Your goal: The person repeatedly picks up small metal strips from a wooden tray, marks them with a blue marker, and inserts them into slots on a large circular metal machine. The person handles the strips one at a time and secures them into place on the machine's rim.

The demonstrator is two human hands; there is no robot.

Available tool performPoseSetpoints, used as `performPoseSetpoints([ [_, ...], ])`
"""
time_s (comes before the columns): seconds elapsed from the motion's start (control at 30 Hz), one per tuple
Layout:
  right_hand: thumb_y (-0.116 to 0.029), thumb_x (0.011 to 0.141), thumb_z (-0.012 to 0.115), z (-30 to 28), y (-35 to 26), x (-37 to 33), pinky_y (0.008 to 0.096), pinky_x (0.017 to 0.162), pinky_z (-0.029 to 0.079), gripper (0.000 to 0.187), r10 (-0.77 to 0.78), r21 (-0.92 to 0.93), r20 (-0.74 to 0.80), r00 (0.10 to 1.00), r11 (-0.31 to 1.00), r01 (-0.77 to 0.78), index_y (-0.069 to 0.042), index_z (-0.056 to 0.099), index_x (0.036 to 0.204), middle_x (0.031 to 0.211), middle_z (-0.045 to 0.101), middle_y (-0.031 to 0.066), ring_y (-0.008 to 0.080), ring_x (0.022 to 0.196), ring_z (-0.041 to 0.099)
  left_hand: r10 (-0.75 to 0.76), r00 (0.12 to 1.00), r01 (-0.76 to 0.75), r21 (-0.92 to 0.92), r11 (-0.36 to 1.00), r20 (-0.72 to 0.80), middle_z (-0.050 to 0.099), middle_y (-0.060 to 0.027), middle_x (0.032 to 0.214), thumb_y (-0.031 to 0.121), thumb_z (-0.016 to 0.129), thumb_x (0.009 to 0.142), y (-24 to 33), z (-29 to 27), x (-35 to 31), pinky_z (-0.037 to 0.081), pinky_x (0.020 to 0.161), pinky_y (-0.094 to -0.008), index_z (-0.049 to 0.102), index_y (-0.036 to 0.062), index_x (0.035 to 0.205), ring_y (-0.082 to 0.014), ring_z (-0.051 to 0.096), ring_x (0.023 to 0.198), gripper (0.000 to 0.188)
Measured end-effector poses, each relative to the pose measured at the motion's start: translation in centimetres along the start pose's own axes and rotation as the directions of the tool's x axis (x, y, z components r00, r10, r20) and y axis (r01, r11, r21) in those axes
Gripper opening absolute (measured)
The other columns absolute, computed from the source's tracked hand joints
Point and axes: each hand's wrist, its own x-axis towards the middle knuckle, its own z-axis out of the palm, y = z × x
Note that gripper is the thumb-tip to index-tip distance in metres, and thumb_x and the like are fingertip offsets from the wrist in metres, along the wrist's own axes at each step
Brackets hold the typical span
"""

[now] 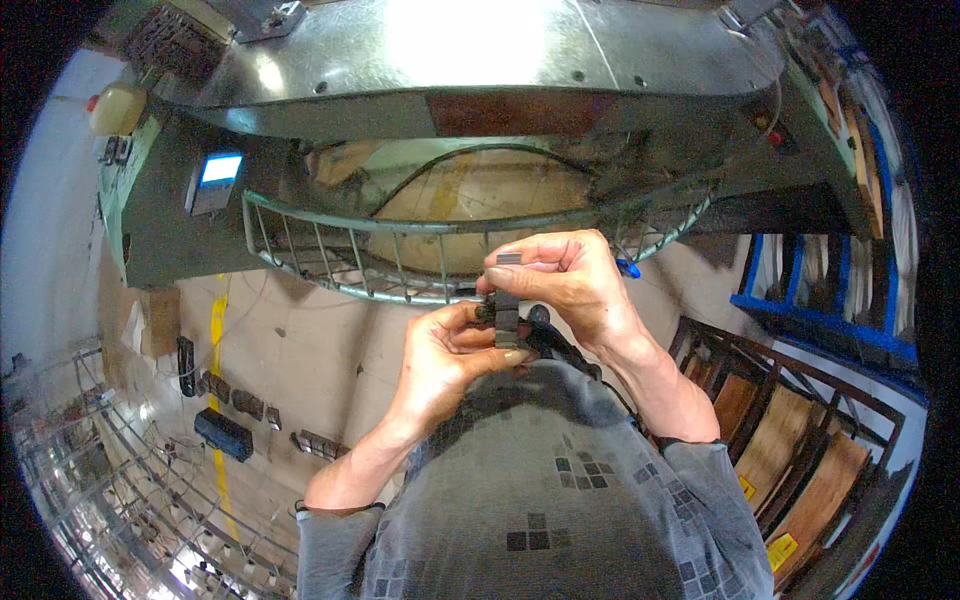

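Observation:
Both of my hands are raised together in front of my chest. Between the thumb and fingers of my left hand (446,352) is the lower end of a narrow dark piece (507,322), which looks like a short stack of small blocks. My right hand (568,282) pinches the upper part, where a small grey ridged end (509,259) shows between thumb and forefinger. Whether these are one piece or separate ones I cannot tell. The fingers hide part of it.
Ahead stands a large machine with a shiny metal bed (330,80) and a curved green guard rail (400,228) below it. A lit screen (221,169) is at its left. Wooden boards (775,430) in a rack and a blue rack (830,320) stand right; wire racking (120,480) stands left.

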Motion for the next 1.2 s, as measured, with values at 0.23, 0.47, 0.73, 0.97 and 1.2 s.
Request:
performPoseSetpoints([
  [0.23,-0.007,0.085,0.079,-3.5,1.0,-3.7,0.0283,0.078,0.057,0.024,0.037,-0.040,0.040,0.999,0.999,-0.036,0.005,0.071,0.104,0.094,0.075,0.0133,0.0170,0.085,0.072,-0.039,0.999,0.041,-0.053,0.998,0.031,0.073,-0.0201,0.106,-0.013,0.072,0.079,-3.1,4.0,-1.6,0.062,0.082,-0.0369,0.058,-0.0048,0.117,-0.0282,0.074,0.091,0.042],
  [0.47,-0.011,0.084,0.080,-5.5,1.7,-5.7,0.0296,0.079,0.057,0.028,0.022,-0.009,0.054,0.998,1.000,-0.021,0.006,0.070,0.105,0.095,0.075,0.0141,0.0179,0.086,0.072,-0.028,0.998,0.035,-0.126,0.991,0.054,0.072,-0.0205,0.110,-0.014,0.070,0.081,-5.0,6.2,-2.4,0.062,0.083,-0.0405,0.056,-0.0043,0.118,-0.0307,0.074,0.092,0.042],
  [0.73,-0.011,0.084,0.081,-5.9,2.1,-6.4,0.0299,0.079,0.058,0.028,0.030,0.042,0.057,0.998,0.999,-0.032,0.005,0.070,0.104,0.094,0.075,0.0143,0.0188,0.085,0.072,-0.072,0.997,0.077,-0.172,0.982,0.038,0.071,-0.0203,0.110,-0.015,0.070,0.081,-5.1,7.1,-3.0,0.065,0.076,-0.0411,0.055,-0.0019,0.117,-0.0325,0.074,0.091,0.041],
  [0.97,-0.011,0.083,0.081,-5.5,2.4,-6.1,0.0302,0.079,0.058,0.027,0.037,0.042,0.044,0.998,0.998,-0.039,0.004,0.071,0.103,0.093,0.075,0.0145,0.0198,0.085,0.073,-0.086,0.996,0.091,-0.190,0.978,0.032,0.071,-0.0197,0.110,-0.014,0.069,0.083,-5.2,6.7,-3.1,0.065,0.074,-0.0417,0.055,0.0006,0.119,-0.0336,0.074,0.090,0.042],
  [1.2,-0.012,0.082,0.082,-5.0,2.8,-5.7,0.0314,0.080,0.058,0.027,0.006,0.029,0.022,1.000,1.000,-0.006,0.004,0.072,0.101,0.092,0.075,0.0142,0.0201,0.083,0.073,-0.135,0.991,0.137,-0.193,0.972,0.026,0.070,-0.0200,0.111,-0.015,0.068,0.083,-4.5,6.3,-3.2,0.064,0.074,-0.0404,0.053,0.0015,0.124,-0.0337,0.074,0.092,0.047],
])
